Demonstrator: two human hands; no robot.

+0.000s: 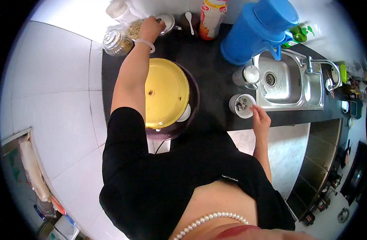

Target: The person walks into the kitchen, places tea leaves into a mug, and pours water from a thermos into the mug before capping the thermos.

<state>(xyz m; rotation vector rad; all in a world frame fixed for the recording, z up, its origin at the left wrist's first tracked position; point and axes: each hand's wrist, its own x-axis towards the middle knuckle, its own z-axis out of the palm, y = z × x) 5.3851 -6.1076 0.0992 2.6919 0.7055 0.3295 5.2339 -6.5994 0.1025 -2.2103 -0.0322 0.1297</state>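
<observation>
My left hand, a pale bracelet at its wrist, reaches to the back of the counter. Its fingers are closed around something small and dark that I cannot make out, beside a round lidded container. Just left of it stands a jar of beige pieces. Close to the front edge, my right hand pinches the side of a white mug. Dark bits lie inside the mug. A clear glass jug with a white lid stands behind the mug.
A yellow round lid covers a dark pan below my left forearm. Along the back are a glass jar, a white spoon, a red-and-white bottle and a large blue thermos. The steel sink lies right.
</observation>
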